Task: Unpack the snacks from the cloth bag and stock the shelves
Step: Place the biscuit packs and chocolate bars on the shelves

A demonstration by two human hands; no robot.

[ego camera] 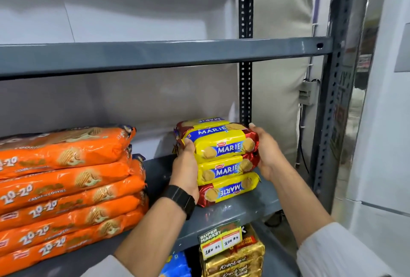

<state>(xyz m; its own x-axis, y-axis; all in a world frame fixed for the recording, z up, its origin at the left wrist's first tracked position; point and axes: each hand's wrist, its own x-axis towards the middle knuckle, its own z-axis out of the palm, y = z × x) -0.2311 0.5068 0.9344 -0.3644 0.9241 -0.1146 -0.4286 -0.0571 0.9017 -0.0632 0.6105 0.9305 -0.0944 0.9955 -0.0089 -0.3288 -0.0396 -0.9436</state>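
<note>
A stack of yellow and red Marie biscuit packs stands on the grey metal shelf, toward its right side. My left hand, with a black watch on the wrist, presses the stack's left side. My right hand clasps the right end of the upper packs. Both hands hold the upper part of the stack between them. A lower Marie pack lies at the bottom, turned the other way. The cloth bag is out of view.
Several orange 20-20 cookie packs are stacked on the left of the same shelf, with a gap between them and the Marie stack. An empty shelf board runs above. Below hang a price tag and gold cracker packs. A perforated upright stands right.
</note>
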